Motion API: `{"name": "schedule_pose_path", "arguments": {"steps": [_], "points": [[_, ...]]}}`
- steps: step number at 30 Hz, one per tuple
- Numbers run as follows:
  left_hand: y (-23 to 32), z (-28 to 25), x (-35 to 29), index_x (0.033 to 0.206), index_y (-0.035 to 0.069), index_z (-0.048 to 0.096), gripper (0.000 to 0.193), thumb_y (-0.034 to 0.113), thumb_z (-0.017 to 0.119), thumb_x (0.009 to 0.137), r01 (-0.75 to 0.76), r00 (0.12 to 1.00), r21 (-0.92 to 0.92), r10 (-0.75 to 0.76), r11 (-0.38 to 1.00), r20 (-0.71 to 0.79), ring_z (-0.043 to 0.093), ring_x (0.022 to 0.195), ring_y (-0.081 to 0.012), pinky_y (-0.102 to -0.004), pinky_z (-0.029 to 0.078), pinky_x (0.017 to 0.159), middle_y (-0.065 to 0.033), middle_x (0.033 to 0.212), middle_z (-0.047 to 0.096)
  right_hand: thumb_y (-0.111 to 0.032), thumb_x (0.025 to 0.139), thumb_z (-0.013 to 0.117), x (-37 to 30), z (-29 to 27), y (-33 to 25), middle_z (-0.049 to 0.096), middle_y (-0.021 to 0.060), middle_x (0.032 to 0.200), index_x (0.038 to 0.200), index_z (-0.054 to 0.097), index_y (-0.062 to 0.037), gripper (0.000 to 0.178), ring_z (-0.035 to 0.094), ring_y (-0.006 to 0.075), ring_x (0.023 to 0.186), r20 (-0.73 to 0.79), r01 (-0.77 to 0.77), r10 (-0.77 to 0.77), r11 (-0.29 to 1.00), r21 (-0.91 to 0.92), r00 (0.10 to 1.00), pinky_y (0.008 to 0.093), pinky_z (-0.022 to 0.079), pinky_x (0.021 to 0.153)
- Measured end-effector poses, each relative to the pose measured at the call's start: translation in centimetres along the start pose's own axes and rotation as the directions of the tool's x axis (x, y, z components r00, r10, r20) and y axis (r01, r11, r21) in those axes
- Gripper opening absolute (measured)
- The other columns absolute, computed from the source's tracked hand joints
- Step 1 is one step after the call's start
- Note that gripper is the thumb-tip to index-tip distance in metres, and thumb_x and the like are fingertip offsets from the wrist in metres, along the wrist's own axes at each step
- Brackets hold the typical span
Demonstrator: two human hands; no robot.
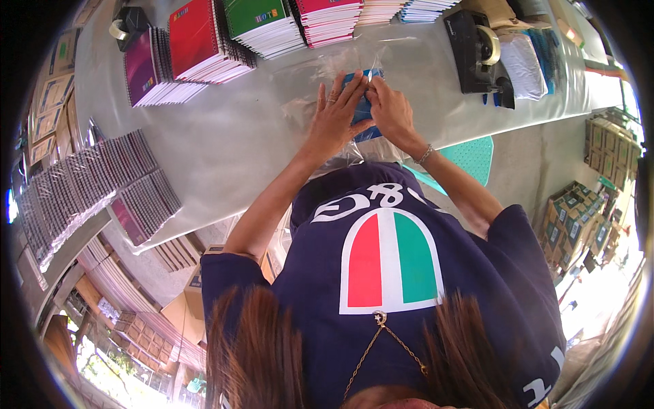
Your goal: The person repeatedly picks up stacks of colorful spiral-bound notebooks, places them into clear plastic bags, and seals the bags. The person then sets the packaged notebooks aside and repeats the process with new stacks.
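Note:
A blue notebook or booklet (pixel 370 133) lies at the table's near edge, mostly covered by my hands. Loose clear plastic wrap (pixel 300 109) spreads around it. My left hand (pixel 338 114) rests with fingers stretched out over the blue cover and the plastic. Just beside it, my right hand (pixel 390 112) is closed, its fingertips pinching the clear plastic near the left fingertips. The pinched bit itself is small and partly hidden.
Stacks of spiral notebooks in purple (pixel 146 68), red (pixel 197 34) and green (pixel 262 24) line the far side. A black tape dispenser (pixel 470 54) stands right, another (pixel 131 28) far left. More wrapped notebooks (pixel 88 180) lie left. A turquoise stool (pixel 470 160) is below the table.

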State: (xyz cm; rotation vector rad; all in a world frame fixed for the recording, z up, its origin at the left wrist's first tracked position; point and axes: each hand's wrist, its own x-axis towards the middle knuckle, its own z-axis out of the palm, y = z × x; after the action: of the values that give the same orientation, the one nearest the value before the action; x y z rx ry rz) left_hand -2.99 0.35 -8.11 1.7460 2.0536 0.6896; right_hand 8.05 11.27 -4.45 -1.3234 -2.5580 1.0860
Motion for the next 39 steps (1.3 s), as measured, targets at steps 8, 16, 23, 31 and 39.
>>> {"name": "schedule_pose_path", "arguments": {"steps": [8, 16, 23, 31, 39], "points": [[0.2, -0.4, -0.1, 0.151, 0.017, 0.026, 0.084, 0.052, 0.063, 0.085, 0.015, 1.0, 0.04, -0.016, 0.999, 0.015, 0.012, 0.148, -0.0252, -0.0654, 0.014, 0.113, -0.0002, 0.159, 0.019, -0.022, 0.092, 0.042, 2.8, -3.8, 1.8, 0.064, 0.0171, 0.111, 0.106, 0.057, -0.0085, 0.024, 0.059, 0.0383, 0.103, 0.332, 0.276, -0.228, 0.955, -0.106, 0.916, 0.0518, 0.045, 0.09], [0.2, -0.4, 0.0, 0.151, 0.018, 0.025, 0.087, 0.058, 0.062, 0.083, 0.029, 1.0, 0.062, -0.03, 0.998, 0.001, 0.014, 0.148, -0.0256, -0.0648, 0.013, 0.113, 0.0008, 0.159, 0.022, -0.02, 0.084, 0.06, 2.2, -4.4, 4.1, 0.046, 0.0078, 0.134, 0.117, 0.056, -0.0119, 0.034, 0.043, 0.0301, 0.122, 0.331, 0.548, -0.506, 0.835, -0.044, 0.797, 0.0437, 0.032, 0.108], [-0.3, -1.0, -0.2, 0.147, 0.018, 0.035, 0.086, 0.043, 0.077, 0.076, -0.031, 0.991, -0.585, -0.053, 0.81, -0.126, 0.013, 0.148, -0.0306, -0.0555, 0.015, 0.117, -0.0096, 0.157, 0.024, -0.036, 0.077, 0.071, 0.6, -3.3, 3.6, 0.044, 0.0032, 0.136, 0.135, 0.049, -0.0308, 0.062, 0.045, 0.0331, 0.117, 0.244, 0.502, -0.455, 0.845, -0.187, 0.857, 0.0492, 0.039, 0.097], [0.2, -0.8, -0.9, 0.116, 0.035, 0.067, 0.046, 0.038, 0.082, 0.073, 0.336, 0.909, -0.27, -0.386, 0.902, -0.159, 0.004, 0.146, -0.0432, -0.0674, 0.011, 0.112, -0.0127, 0.157, 0.019, -0.044, 0.075, 0.073, 0.7, -3.0, 2.3, 0.04, 0.0023, 0.138, 0.14, 0.045, -0.036, 0.071, 0.045, 0.0352, 0.115, 0.269, 0.427, -0.365, 0.875, -0.227, 0.891, 0.0553, 0.039, 0.093], [0.4, -1.7, -1.1, 0.117, 0.041, 0.066, 0.05, 0.051, 0.079, 0.07, 0.372, 0.907, -0.169, -0.396, 0.913, -0.143, 0.0, 0.147, -0.0427, -0.0718, 0.005, 0.11, -0.0134, 0.159, 0.013, -0.02, 0.082, 0.073, 2.6, -3.8, 6.9, 0.059, 0.005, 0.12, 0.118, 0.067, -0.0201, 0.036, 0.048, 0.027, 0.114, -0.186, 0.544, -0.521, 0.833, 0.103, 0.833, 0.0439, 0.04, 0.098]]}}
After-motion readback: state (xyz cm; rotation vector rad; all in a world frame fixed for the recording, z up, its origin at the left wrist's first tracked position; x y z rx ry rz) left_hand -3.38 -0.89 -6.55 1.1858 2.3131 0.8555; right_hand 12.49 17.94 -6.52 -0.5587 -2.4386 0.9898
